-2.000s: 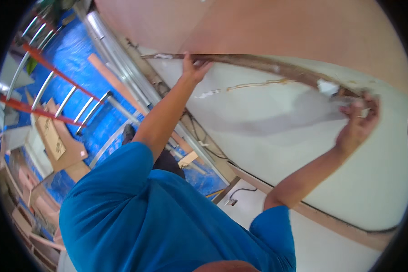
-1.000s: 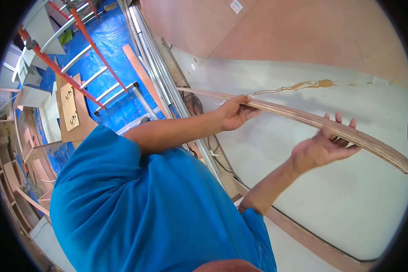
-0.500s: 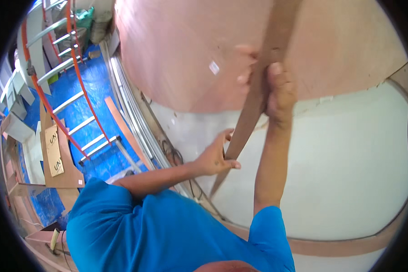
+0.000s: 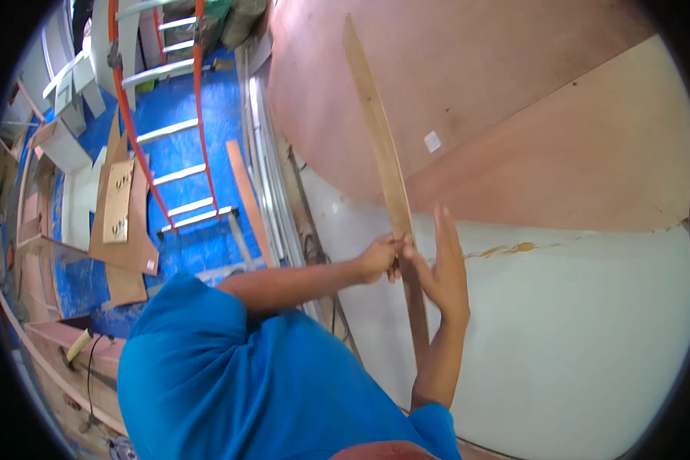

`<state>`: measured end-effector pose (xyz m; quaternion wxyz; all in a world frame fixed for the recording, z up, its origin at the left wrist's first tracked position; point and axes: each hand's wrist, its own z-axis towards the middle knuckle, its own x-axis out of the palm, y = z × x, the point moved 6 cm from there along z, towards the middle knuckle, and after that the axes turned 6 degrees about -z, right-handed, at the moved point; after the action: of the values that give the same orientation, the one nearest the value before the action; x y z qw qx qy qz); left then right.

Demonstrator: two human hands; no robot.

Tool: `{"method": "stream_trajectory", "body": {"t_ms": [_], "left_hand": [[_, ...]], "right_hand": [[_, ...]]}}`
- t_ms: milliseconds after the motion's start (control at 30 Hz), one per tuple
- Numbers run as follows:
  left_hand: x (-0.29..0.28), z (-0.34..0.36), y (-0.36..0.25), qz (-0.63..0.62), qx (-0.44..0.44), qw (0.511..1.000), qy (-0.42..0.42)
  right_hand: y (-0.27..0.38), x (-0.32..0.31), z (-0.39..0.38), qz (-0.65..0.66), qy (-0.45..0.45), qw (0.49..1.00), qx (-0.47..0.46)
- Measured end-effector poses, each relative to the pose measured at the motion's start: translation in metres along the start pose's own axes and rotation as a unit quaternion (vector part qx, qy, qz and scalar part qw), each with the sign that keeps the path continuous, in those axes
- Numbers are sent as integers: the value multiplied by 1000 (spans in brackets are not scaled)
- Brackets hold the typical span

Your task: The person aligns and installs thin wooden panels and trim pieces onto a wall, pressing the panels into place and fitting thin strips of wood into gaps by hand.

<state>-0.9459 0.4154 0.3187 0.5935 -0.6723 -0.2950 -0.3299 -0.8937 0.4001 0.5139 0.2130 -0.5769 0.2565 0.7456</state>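
A long, narrow wooden strip stands on edge in front of me, tapering at its far end. My left hand is closed on its near part, fingers curled at the strip's side. On the other side, my right hand is open, fingers stretched out and pointing away, its thumb side close against the strip. The strip's near end is partly hidden behind my right forearm. Under its far part is a large reddish-brown plywood sheet with a small white label. Nearer to me, a white surface bears a tan smear.
An orange ladder with metal rungs stands at left on a blue floor covering. Metal lengths and a wooden strip lie beside it. Cut boards and white box-like pieces are farther left.
The strip has turned, its far end swinging left, and its narrow edge now shows. My right hand has slid nearer and opened; my left hand has closed on the strip. The view has shifted.
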Motion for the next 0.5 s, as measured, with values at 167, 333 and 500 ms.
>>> {"method": "stream_trajectory", "body": {"t_ms": [167, 333, 500], "left_hand": [[-16, 4, 31, -93, -56, 994, -7], [-11, 3, 55, -235, -77, 964, 101], [-4, -11, 78, -257, -168, 951, 25]], "right_hand": [[-21, 13, -149, -93, 160, 947, 262], [-46, -2, -180, -162, 132, 942, 264], [-56, -55, -164, -299, 128, 935, 142]]}}
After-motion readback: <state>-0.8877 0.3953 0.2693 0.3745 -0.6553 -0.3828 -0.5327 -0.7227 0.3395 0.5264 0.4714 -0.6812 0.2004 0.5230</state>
